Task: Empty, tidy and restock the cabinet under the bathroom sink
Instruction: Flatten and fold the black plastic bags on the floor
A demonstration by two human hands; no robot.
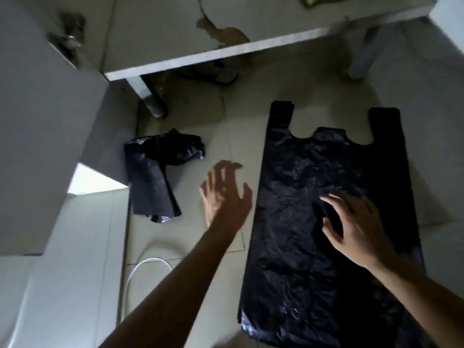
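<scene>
Left of the flat bag (pixel 313 272), left hand (pixel 223 194) spread; right hand (pixel 356 227) spread upon it.

A large black plastic bag (pixel 313 247) lies flat on the tiled floor (pixel 238 109), handles at the far end. The right hand (pixel 356 227) rests spread on it. The left hand (pixel 226 194), fingers splayed, hovers beside its left edge. A crumpled black bag (pixel 155 169) lies further left.

A flat black plastic bag (pixel 301 285) lies spread on the pale tiled floor (pixel 238 109). A crumpled black bag (pixel 153 169) lies apart, near the floor's left edge, beside a looped white cable (pixel 150 259).
</scene>
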